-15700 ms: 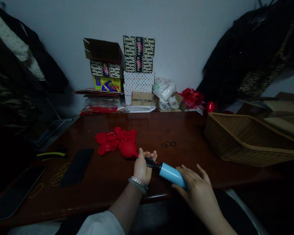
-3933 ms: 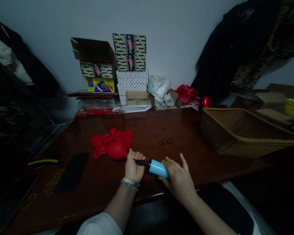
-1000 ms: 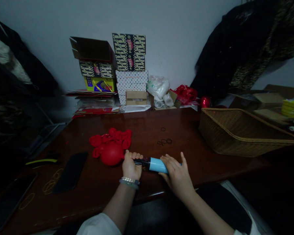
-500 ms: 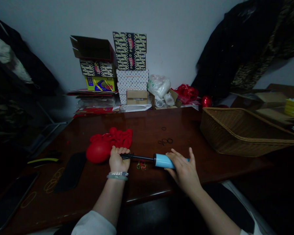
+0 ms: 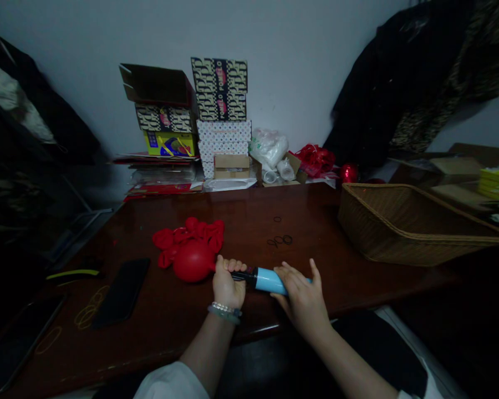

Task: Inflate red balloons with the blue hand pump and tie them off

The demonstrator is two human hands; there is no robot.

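My left hand [image 5: 228,284] is closed around the black nozzle end of a hand balloon pump, with the neck of a partly inflated red balloon [image 5: 194,260] pinched there. The balloon rests to the left of my fist. My right hand [image 5: 301,296] grips the pump's blue barrel [image 5: 269,280], index side raised and palm against its right end. Barrel and nozzle end are close together, with little of the black shaft showing. Behind the inflated balloon lies a heap of limp red balloons [image 5: 166,239]. Several dark elastic bands [image 5: 283,240] lie beyond my hands.
A wicker basket [image 5: 378,244] stands at the right of the brown table [image 5: 249,210]. To the left lie a black phone [image 5: 122,291], yellow rubber bands [image 5: 89,310] and a larger dark device [image 5: 20,338]. Stacked boxes [image 5: 222,144] and plastic bags [image 5: 269,147] line the wall.
My left hand has moved right with the balloon, closing toward my right hand, so the pump's black shaft has slid into the blue barrel. The right hand has shifted slightly left.
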